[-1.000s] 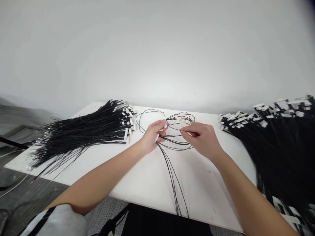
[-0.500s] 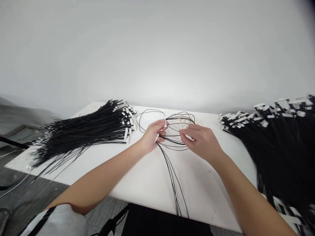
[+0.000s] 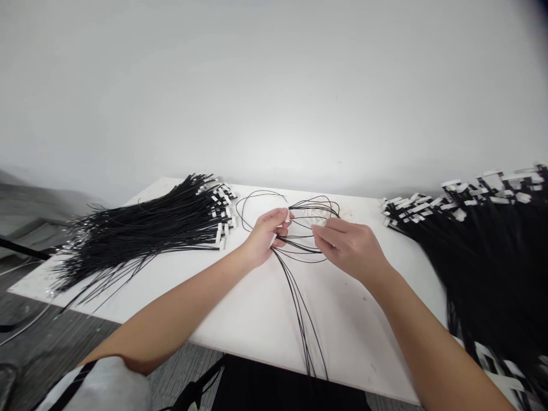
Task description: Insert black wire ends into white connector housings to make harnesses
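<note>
Left hand (image 3: 263, 237): fingers curled, thumb and forefinger pinched on the white-tipped ends of a small bunch of thin black wires (image 3: 299, 297). Right hand (image 3: 349, 246): at 3 o'clock of the left, close by, fingertips pinched on one strand of the same bunch; other fingers loosely bent.

Wires sit mid-bench. Beyond the hands they curl into loose loops toward 12 o'clock; the long tails run straight toward 6 o'clock, long axis near to far, and hang over the near edge of the white bench (image 3: 240, 308).

At 9 o'clock: flat pile of black wires (image 3: 141, 231), long axis left to right, white tips toward the hands. At 3 o'clock: larger black heap (image 3: 483, 251), white tips at its far side.
</note>
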### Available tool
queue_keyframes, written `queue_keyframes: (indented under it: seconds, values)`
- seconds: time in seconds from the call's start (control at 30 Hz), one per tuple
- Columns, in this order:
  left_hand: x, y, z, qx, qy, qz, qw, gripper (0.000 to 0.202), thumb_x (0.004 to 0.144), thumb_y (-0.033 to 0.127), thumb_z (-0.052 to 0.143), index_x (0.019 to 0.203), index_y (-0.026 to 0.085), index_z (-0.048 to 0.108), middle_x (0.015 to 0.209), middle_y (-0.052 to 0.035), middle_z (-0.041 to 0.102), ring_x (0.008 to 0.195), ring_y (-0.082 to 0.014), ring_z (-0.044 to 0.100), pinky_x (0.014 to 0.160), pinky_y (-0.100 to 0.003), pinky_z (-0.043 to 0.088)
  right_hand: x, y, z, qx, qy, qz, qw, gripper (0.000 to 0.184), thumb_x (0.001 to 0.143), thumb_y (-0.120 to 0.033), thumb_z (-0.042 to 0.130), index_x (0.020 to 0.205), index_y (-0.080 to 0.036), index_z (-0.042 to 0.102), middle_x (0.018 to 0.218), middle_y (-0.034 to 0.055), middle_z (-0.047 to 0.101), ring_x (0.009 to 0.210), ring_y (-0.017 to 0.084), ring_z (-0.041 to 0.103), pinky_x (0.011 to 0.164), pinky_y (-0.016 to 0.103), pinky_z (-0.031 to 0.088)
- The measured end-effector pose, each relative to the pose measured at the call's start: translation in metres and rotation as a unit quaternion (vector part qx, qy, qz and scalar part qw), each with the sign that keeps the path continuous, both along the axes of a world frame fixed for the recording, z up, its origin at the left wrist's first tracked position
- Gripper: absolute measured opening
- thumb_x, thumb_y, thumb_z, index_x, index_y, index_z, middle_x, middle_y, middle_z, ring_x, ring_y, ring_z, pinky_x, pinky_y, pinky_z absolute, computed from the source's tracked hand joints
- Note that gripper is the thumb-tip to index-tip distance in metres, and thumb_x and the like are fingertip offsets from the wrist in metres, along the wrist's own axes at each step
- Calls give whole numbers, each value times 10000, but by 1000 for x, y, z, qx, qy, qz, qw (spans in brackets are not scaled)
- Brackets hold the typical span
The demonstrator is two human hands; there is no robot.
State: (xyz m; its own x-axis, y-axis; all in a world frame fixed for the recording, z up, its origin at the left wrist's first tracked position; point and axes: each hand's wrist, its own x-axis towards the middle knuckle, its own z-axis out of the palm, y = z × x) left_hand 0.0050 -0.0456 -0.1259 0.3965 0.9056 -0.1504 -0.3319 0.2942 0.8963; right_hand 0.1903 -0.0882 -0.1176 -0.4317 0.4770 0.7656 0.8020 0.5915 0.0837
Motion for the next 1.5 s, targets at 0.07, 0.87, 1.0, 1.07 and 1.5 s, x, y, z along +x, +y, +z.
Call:
queue_keyframes:
  seconds: [0.07,0.87,1.0,1.07,1.5]
  values:
    - [0,0,0,0,4,2,1000,312,712,431,618,793,135,562,668,31,292,466,-13,246,361,-121,130,1,0,0,15,-6,-2,1000,108,765,-110,543,733,-177,622,552,-55,416,478,33,262,456,159,239]
    - [3,-7,1,-43,3,-35,998,286,704,401,639,775,135,559,634,20,349,477,-23,278,363,-120,130,-5,0,-5,16,27,17,999,43,771,-172,606,798,-190,635,682,-34,596,579,28,502,525,152,338]
    - [4,-9,3,-35,7,-34,999,282,700,397,643,761,132,566,633,17,355,484,-26,287,363,-123,136,-7,-1,-4,22,27,18,999,68,784,-149,581,786,-194,631,674,-42,599,579,25,507,534,155,341]
    - [4,-10,4,-34,8,-34,999,287,693,401,648,753,132,570,627,17,357,483,-29,287,362,-125,139,-8,-2,-3,29,28,19,999,82,790,-136,566,773,-190,624,665,-41,596,570,24,505,528,160,340]
    - [4,-15,6,-53,5,-42,998,300,690,415,648,740,129,574,592,23,323,479,-32,277,363,-127,148,-10,-3,-9,49,35,34,998,104,779,-107,566,785,-198,616,643,-43,578,593,33,516,540,180,348]
